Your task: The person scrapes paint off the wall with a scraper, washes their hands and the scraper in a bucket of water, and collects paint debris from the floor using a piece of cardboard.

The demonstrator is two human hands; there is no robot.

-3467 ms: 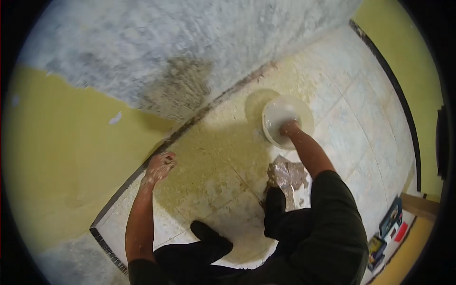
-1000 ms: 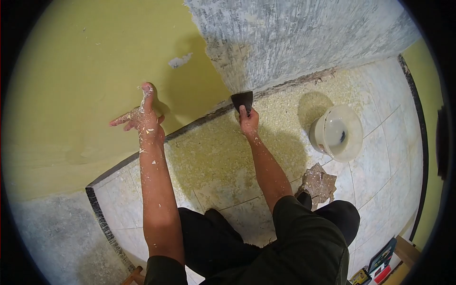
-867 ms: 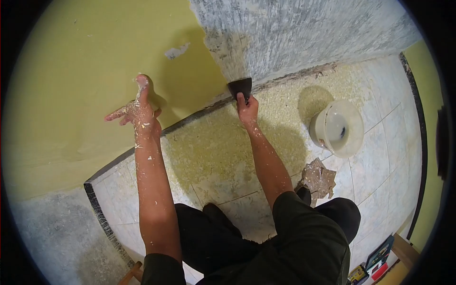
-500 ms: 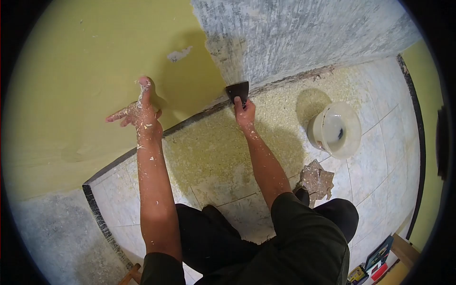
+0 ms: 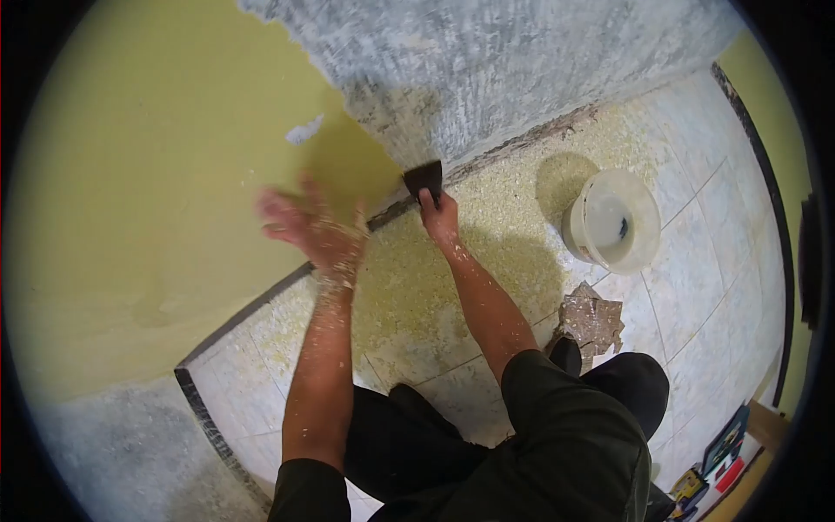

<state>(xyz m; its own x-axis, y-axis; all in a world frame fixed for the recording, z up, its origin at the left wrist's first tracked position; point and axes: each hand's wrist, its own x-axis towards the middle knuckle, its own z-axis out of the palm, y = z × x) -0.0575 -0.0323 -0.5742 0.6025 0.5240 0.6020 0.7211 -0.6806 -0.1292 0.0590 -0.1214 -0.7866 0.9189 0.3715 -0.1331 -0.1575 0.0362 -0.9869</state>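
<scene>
Scraper (image 5: 424, 178) is sitting just above the middle of the frame, its dark blade lying over the line where grey wall, yellow wall and skirting (image 5: 239, 324) are meeting. I am gripping it in my right hand (image 5: 441, 217), thumb lying along its near end, fingers wrapping behind. Whether the edge is touching the wall, I cannot tell. My left hand (image 5: 317, 235) is spreading its fingers left of the scraper, blurring, flecked with pale flakes, holding nothing that I can see.

Progress, as I am judging it: the wall's grey area (image 5: 522, 52) is showing rough and bare from top centre to upper right, so that stretch is looking largely done. A darker, patchier zone (image 5: 391, 104) is bordering the ragged paint edge. Yellow paint (image 5: 156, 217) is covering most of the left side, broken by one small pale chip mark (image 5: 304, 129); that is looking like the part left. Flakes (image 5: 409, 287) are lying thickly on the tiled floor at mid-frame.

Containers: one whitish bucket (image 5: 583, 228) is standing right of centre, holding cloudy, pale liquid (image 5: 611, 237). Something small and dark (image 5: 624, 228) is showing in it; I am not making out what. Below the bucket, well inside the lower right, a crumpled brown sheet (image 5: 591, 322) is lying next to a dark shoe (image 5: 565, 355).
</scene>
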